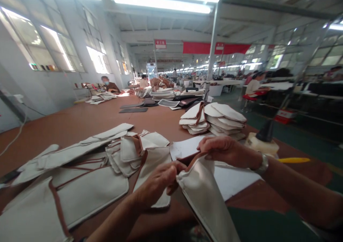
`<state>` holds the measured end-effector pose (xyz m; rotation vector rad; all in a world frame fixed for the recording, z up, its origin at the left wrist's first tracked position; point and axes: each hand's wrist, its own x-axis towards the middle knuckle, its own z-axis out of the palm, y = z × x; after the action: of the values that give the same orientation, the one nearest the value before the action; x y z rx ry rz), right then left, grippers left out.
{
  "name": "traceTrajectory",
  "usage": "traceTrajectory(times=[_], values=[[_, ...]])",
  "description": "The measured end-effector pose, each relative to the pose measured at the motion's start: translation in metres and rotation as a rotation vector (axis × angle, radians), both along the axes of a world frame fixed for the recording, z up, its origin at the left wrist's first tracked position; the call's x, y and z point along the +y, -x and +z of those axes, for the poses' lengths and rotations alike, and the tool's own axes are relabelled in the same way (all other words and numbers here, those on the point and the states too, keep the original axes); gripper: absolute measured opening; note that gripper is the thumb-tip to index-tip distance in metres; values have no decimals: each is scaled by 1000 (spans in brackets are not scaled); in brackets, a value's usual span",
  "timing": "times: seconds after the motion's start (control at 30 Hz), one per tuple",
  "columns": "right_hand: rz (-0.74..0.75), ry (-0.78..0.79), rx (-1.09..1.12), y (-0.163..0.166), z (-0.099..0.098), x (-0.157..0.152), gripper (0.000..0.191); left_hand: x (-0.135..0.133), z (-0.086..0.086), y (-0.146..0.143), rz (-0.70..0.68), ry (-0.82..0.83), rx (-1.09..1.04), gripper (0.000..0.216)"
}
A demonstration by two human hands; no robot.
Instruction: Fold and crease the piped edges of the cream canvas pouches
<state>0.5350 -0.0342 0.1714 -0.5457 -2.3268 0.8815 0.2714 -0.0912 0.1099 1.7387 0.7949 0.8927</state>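
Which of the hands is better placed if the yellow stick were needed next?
Probably the right hand: the yellow stick lies on that side, while the left hand is farther away. Both hands hold the white piece, though.

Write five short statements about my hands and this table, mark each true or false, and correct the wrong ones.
1. The left hand and right hand grip the same pale piece. True.
2. The wristband is on the left wrist. False: it is on the right wrist.
3. A black cone rises above the pale container. True.
4. The yellow object is held in the left hand. False: it lies on the brown tabletop, beyond the right forearm.
5. Stacked pale pieces lie beyond the right hand. True.
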Motion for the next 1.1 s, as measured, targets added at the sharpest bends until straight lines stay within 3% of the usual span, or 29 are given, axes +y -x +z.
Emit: traceTrajectory(times=[0.1, 0.17, 0.27, 0.33, 0.43, 0.5, 0.63, 0.73, 0.83, 0.9, 1.1], values=[[-86, 2, 138, -1, -26, -5, 16, -20, 4, 5, -119, 345, -229, 43], [-132, -37, 141, -1, -44, -9, 10, -25, 9, 10, -94, 392, -185, 34], [-92, -158, -65, 0, -58, -20, 9, -26, 18, 15, -69, 370, 5, 21], [-33, -156, -115, 3, -55, -31, 10, -26, 22, 13, -84, 387, 90, 19], [30, 51, -28, 13, -42, -52, 38, -27, 26, 6, -127, 416, 126, 19], [14, 95, -39, 22, -34, -64, 40, -30, 29, 1, -135, 398, 149, 18], [-57, -122, -116, 35, -28, -77, 25, -39, 43, -5, -46, 183, 258, 13], [-58, -174, -135, 36, -23, -78, 19, -45, 50, -7, 18, 97, 355, 13], [-42, -56, -142, 32, -19, -74, 8, -48, 50, -7, 69, 175, 382, 12], [-38, 59, -130, 29, -18, -73, 10, -48, 46, -7, 77, 258, 323, 14], [-39, 299, -35, 28, -17, -80, 13, -50, 35, -10, -20, 409, 68, 23]])
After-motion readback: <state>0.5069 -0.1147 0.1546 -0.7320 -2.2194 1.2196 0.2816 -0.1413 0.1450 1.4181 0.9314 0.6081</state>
